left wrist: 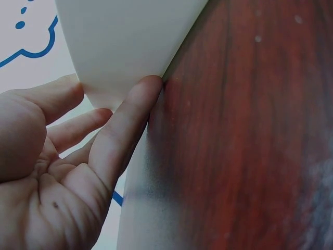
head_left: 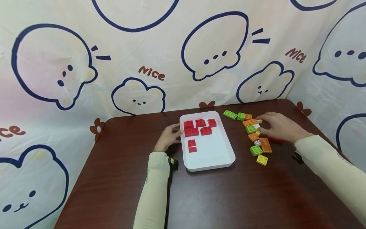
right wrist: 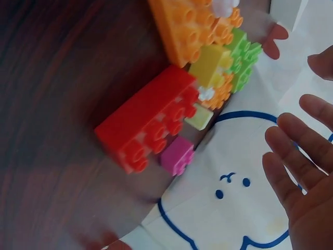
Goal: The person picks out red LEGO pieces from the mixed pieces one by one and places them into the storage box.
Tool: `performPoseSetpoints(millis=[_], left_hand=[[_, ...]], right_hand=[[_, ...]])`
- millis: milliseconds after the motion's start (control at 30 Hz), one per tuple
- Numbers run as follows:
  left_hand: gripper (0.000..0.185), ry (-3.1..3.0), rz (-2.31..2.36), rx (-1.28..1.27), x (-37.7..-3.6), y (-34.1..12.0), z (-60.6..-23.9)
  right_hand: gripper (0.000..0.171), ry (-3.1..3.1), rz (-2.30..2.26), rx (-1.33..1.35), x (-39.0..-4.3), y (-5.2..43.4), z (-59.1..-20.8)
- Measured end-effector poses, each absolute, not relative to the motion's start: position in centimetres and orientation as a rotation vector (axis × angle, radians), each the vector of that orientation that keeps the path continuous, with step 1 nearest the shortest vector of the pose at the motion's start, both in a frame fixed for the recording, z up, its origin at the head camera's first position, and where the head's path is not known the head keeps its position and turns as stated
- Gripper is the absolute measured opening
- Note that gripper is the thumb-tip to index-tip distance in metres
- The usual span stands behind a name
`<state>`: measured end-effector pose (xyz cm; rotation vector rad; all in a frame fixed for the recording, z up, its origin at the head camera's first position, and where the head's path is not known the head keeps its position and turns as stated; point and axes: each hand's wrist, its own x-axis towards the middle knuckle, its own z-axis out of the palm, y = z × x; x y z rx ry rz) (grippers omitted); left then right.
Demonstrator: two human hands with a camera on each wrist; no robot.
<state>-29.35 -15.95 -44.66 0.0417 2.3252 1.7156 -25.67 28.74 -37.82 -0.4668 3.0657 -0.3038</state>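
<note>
At the left side of a white tray [head_left: 210, 156] my left hand [head_left: 168, 137] holds its wall. In the left wrist view the hand [left wrist: 67, 161] has one fingertip at the tray's edge and another against the outer wall [left wrist: 130, 47]. Several red bricks, among them a brick [head_left: 191, 132], lie inside the tray. On the right my right hand [head_left: 278, 127] hovers over loose coloured bricks, fingers apart with nothing between them. Near it in the right wrist view are a long red brick [right wrist: 151, 114], a pink brick [right wrist: 177, 155] and a yellow brick [right wrist: 210, 65].
Orange, green, yellow and white bricks lie scattered right of the tray, with a yellow brick [head_left: 262, 160] nearest me and a green brick [head_left: 230, 114] farthest. The dark wooden table [head_left: 114, 178] ends against a printed cloth [head_left: 171, 63].
</note>
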Motion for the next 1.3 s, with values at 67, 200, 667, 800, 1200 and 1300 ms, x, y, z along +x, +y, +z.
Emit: performPoseSetpoints(millis=[67,200,667,800,1200,1300], left_hand=[[0.053,2.326,1.717,0.044,-29.3,-15.9,-44.6],[0.053,2.328,1.716,0.055,-29.3,-16.0,-44.5],[0.053,2.331,1.71,0.05,-29.2,-16.1,-44.3],[0.053,2.35,1.703,0.05,-29.1,-16.0,-44.3],[0.053,2.351,1.699,0.042,-29.0,-15.9,-44.4],[0.053,2.354,1.699,0.042,-29.0,-15.9,-44.4]], right_hand=[[0.055,3.06,-0.291,-0.46,-25.8,29.2,-38.0],[0.057,3.04,-0.27,-0.432,-26.0,30.3,-38.5],[0.057,2.993,-0.252,-0.414,-26.5,32.7,-40.6],[0.056,2.974,-0.264,-0.436,-26.5,33.1,-41.3],[0.05,2.935,-0.285,-0.439,-26.4,33.2,-41.8],[0.048,2.929,-0.282,-0.444,-26.3,33.0,-41.9]])
